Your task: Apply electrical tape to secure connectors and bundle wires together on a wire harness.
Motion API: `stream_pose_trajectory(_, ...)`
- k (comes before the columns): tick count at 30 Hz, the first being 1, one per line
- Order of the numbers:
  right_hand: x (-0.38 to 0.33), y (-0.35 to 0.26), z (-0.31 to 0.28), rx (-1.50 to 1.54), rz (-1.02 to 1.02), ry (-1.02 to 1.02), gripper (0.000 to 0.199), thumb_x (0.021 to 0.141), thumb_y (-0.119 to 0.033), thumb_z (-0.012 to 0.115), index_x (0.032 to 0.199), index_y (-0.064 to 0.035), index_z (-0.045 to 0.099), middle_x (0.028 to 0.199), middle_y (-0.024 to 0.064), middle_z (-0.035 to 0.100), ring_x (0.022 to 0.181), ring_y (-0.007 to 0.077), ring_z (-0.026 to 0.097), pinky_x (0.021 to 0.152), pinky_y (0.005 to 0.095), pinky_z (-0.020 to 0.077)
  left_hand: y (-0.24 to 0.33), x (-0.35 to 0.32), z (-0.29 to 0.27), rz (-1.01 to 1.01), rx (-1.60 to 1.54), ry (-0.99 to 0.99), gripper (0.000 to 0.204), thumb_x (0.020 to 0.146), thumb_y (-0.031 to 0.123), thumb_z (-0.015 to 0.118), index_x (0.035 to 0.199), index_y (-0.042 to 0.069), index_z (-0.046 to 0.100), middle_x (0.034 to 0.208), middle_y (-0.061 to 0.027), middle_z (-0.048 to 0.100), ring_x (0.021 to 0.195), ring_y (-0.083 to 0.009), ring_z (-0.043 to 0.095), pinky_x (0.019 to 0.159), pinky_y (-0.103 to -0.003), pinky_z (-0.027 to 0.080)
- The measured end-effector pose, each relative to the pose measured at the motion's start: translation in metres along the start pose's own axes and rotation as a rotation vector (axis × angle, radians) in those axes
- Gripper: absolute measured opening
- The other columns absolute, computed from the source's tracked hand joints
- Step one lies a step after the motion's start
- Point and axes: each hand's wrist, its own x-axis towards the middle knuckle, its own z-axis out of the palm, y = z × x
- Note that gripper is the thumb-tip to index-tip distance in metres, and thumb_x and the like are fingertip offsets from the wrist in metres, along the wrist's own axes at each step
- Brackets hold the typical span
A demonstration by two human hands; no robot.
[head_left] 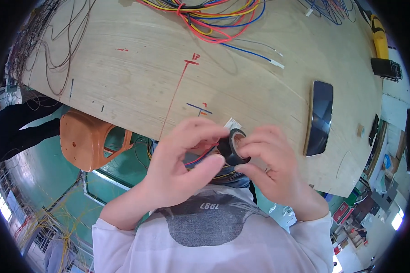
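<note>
Just off the table's near edge, my right hand (274,163) grips a roll of black electrical tape (233,150), fingers at its core and thumb below. From the left, my left hand (180,157) closes toward the roll, thumb and fingers around a bundle of thin wires (197,159), red, blue and yellow among them. Its fingertips come right up to the tape, and the hand hides much of the bundle. A white connector (233,123) shows just beyond the roll, over the table edge.
The wooden table (136,82) carries a coil of coloured cables (214,20), a phone (319,119) at right, and brown wires (45,45) at far left. A yellow-handled tool (380,38) lies far right. An orange stool (84,141) stands left, near another person's dark-clothed leg (20,118).
</note>
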Motion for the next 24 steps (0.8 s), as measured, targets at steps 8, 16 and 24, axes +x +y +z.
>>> stream_pose_trajectory(8,-0.004,-0.020,-0.006,-0.071,0.035,-0.039,0.031,0.061,-0.003,0.068,0.089,-0.0016,0.054,0.081,0.0078,0.055,0.071,0.0263,0.049,0.068,0.0352,0.0385,0.002,-0.010,0.010,0.315,0.459,0.099,0.014,0.066,-0.006,0.063,0.077,0.002,0.057,0.080,-0.0116,0.055,0.069,-0.0204,0.056,0.054,-0.027,0.044)
stream_pose_trajectory(16,0.002,-0.012,0.001,0.265,0.755,-0.273,0.016,0.077,-0.010,0.057,0.086,0.0021,0.059,0.059,0.0063,0.053,0.051,0.0105,0.046,0.048,0.0245,0.0357,-0.016,0.003,0.014,-0.203,0.144,0.055,0.007,0.074,-0.003,0.058,0.073,-0.002,0.051,0.071,-0.0101,0.049,0.063,-0.0187,0.053,0.049,-0.026,0.042)
stream_pose_trajectory(24,0.002,-0.003,0.017,0.579,0.932,-0.093,0.018,0.081,-0.012,0.054,0.077,0.0046,0.059,0.053,0.0006,0.051,0.051,0.0025,0.041,0.042,0.0223,0.0322,-0.017,0.015,0.014,-0.187,0.361,0.003,0.010,0.069,-0.001,0.057,0.070,0.000,0.047,0.065,-0.0119,0.047,0.054,-0.0269,0.048,0.046,-0.035,0.038)
